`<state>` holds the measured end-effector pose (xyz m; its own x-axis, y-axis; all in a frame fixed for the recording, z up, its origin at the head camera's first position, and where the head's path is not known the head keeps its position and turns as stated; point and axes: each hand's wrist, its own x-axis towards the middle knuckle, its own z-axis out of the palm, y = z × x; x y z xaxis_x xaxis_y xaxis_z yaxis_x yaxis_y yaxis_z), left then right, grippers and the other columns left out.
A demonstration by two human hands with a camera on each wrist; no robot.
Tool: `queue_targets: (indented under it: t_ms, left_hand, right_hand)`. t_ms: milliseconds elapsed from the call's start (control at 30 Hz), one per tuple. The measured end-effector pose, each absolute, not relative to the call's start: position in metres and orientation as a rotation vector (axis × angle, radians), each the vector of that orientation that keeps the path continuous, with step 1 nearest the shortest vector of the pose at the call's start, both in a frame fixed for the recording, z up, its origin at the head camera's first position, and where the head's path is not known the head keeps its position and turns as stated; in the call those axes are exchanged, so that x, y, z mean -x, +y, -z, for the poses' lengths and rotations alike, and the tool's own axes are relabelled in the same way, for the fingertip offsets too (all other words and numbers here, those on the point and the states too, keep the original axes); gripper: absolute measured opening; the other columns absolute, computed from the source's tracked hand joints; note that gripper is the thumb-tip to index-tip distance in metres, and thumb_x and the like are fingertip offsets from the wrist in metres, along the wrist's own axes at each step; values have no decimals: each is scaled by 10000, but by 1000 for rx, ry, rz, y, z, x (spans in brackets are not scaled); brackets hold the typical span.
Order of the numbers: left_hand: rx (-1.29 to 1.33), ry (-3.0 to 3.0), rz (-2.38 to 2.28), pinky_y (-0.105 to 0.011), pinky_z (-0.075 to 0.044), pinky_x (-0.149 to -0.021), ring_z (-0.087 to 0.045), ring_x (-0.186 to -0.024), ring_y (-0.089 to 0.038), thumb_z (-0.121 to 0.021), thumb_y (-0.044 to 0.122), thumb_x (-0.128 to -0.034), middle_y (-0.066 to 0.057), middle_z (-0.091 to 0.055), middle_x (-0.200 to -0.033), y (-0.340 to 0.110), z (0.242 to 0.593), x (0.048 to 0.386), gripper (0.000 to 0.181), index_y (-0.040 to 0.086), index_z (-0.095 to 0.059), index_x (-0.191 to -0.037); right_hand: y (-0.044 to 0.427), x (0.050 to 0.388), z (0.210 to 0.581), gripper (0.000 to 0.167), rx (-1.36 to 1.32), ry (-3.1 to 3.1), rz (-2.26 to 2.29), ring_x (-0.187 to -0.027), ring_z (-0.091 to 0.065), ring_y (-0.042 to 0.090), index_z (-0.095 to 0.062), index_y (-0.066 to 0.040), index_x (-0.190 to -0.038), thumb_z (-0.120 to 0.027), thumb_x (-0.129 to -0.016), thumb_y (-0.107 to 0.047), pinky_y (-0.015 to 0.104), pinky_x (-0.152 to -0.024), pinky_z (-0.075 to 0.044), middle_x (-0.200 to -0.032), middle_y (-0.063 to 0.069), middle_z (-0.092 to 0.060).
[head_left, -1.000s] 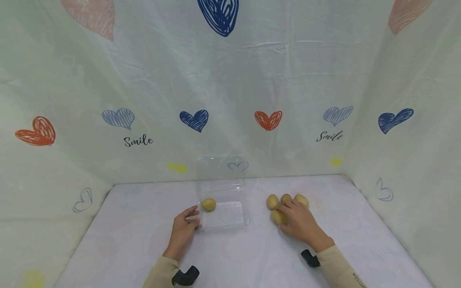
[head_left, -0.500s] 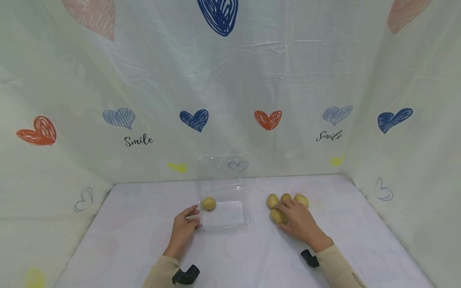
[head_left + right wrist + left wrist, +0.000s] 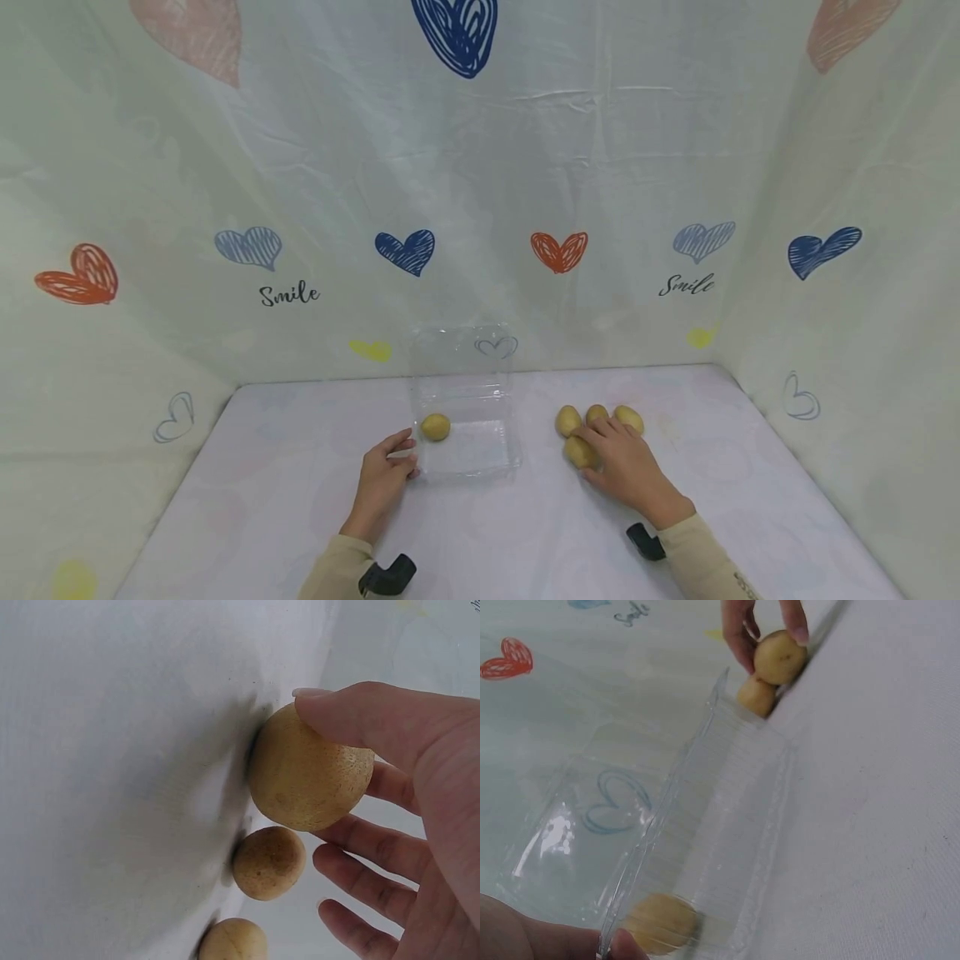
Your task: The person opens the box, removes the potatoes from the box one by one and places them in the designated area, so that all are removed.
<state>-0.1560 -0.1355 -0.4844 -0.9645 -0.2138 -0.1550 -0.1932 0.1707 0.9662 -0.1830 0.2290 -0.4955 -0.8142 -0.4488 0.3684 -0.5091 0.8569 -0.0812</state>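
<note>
A clear plastic clamshell box (image 3: 480,467) lies with its lid raised against the back cloth. Inside, by its left wall, sits one potato (image 3: 435,427). My left hand (image 3: 381,483) pinches the box's left rim between thumb and fingers, as the left wrist view shows. To the right, my right hand (image 3: 626,468) holds a potato (image 3: 311,769) with the thumb on one side and fingers on the other, low at the table. Beyond it are more potatoes: one at left (image 3: 568,420), one in the middle (image 3: 597,413) and one at right (image 3: 628,418), the last two partly covered by my fingers.
A white cloth covers the table (image 3: 300,467). Behind it hangs a pale cloth (image 3: 480,183) printed with hearts and "Smile", which also closes off both sides. A dark wrist camera mount (image 3: 387,575) sits on the left sleeve, and another mount (image 3: 646,542) on the right.
</note>
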Motion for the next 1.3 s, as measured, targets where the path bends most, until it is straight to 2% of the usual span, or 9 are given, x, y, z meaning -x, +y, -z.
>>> queue_targets:
  t_ms: [367, 533, 767, 1033, 1300]
  left_hand:
    - [-434, -2390, 1975, -230, -601, -733, -635, -983, -244, -589, -104, -980, -283, -583, -1341, -135, 485, 155, 492, -132, -511, -1465]
    - [-431, -2391, 1975, -231, -598, -733, -636, -989, -254, -588, -101, -980, -284, -582, -1344, -135, 485, 154, 495, -131, -508, -1468]
    - [-418, -2389, 1986, -234, -597, -733, -638, -995, -262, -586, -95, -983, -284, -581, -1352, -137, 486, 154, 500, -129, -503, -1475]
    - [-414, -2390, 2004, -236, -599, -744, -633, -1011, -259, -587, -88, -990, -283, -576, -1363, -138, 486, 156, 504, -119, -497, -1486]
    - [-408, -2375, 2001, -229, -606, -748, -641, -1005, -274, -583, -105, -983, -282, -589, -1339, -137, 487, 156, 491, -128, -513, -1468]
  right_hand:
    - [227, 179, 492, 600, -715, -2716, -252, -1015, -626, 292, -725, -51, -1222, -984, -701, -197, 489, -853, -555, -1131, 84, -683]
    - [228, 179, 485, 558, -723, -2696, -259, -948, -617, 260, -733, -51, -1182, -979, -701, -189, 435, -803, -535, -1127, 80, -692]
    - [225, 185, 472, 508, -736, -2649, -301, -991, -659, 320, -731, -2, -1182, -939, -745, -156, 558, -973, -540, -1134, 101, -700]
    - [214, 194, 460, 423, -710, -2641, -342, -982, -658, 301, -738, -25, -1199, -892, -811, -96, 481, -842, -580, -1116, 98, -721]
    - [186, 198, 453, 412, -775, -2625, -338, -1036, -675, 312, -742, -72, -1209, -897, -835, -147, 513, -893, -584, -1145, 62, -721]
